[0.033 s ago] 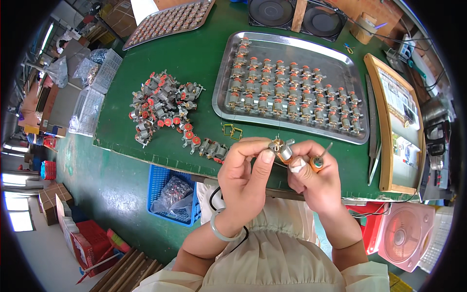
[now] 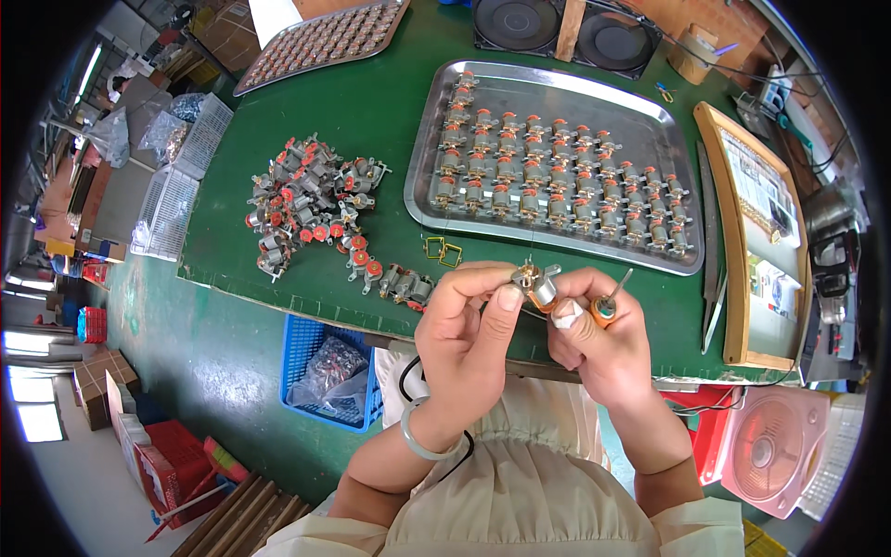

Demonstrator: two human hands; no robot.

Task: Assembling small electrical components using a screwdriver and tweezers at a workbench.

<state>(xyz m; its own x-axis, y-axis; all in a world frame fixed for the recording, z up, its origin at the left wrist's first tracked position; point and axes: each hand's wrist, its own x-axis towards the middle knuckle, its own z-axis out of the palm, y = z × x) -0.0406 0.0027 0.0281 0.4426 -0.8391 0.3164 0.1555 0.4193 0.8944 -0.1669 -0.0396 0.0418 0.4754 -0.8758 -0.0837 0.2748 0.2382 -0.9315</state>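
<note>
A small silver cylindrical metal part point(image 2: 540, 290) with brass-coloured tabs is held up near the table's front edge. My left hand point(image 2: 469, 339) pinches its left end between thumb and fingers. My right hand point(image 2: 608, 348) is curled around a small screwdriver point(image 2: 605, 308) with an orange handle, its thin shaft pointing up and away. White wrapping covers a right fingertip, close beside the part's lower end. Left of my hands lies a heap of similar parts point(image 2: 311, 190) with orange-red discs, trailing toward my left hand. Beyond my hands, a metal tray point(image 2: 640, 100) bears rows of these parts.
Two small yellow frames point(image 2: 444, 250) lie before the near tray. Another filled tray point(image 2: 255, 82) sits at the far left. On the right are a long metal tool point(image 2: 713, 223) and a wood-framed board point(image 2: 733, 241). A blue basket point(image 2: 371, 408) stands below the table edge.
</note>
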